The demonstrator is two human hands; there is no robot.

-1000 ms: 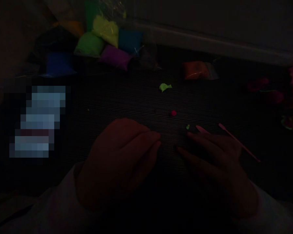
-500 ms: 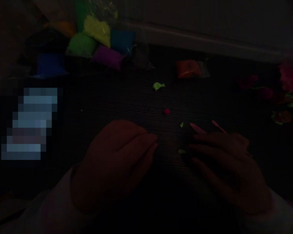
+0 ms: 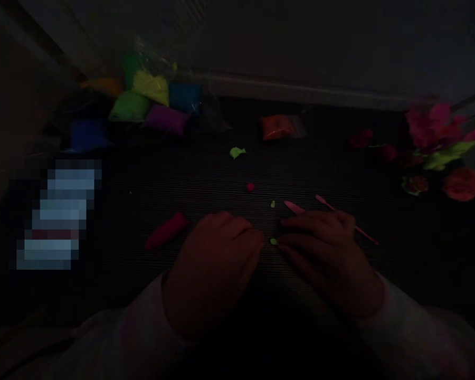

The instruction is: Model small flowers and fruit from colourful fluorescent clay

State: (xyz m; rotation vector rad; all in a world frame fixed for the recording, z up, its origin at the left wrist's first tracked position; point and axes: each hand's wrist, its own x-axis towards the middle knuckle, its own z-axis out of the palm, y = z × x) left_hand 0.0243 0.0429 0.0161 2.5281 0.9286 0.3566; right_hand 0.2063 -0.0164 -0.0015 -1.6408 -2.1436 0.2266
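Observation:
My right hand [image 3: 328, 253] is low over the dark table, its fingertips closed at the end of a small light-green clay piece [image 3: 273, 241]. My left hand [image 3: 216, 266] is just left of it, fingers curled and pressed together; whatever they hold, if anything, is hidden. To its left lies a thick magenta clay roll [image 3: 167, 231]. Beyond the hands are a small red-pink clay ball [image 3: 250, 187], another tiny green piece [image 3: 273, 203] and a torn light-green lump [image 3: 236, 152]. A pink modelling knife [image 3: 293, 207] lies partly under my right hand, near a thin pink stick tool [image 3: 366, 234].
Bags of coloured clay, including a purple one [image 3: 166, 119] and a blue one [image 3: 89, 135], are heaped at the back left. An orange bag [image 3: 277, 127] lies at the back middle. Clay flowers [image 3: 435, 126] stand at the right. A blurred-out bright screen [image 3: 59, 211] lies at the left.
My right fingertips have come to the small green piece, which they were apart from before. The view has shifted, and the magenta roll beside my left hand now shows.

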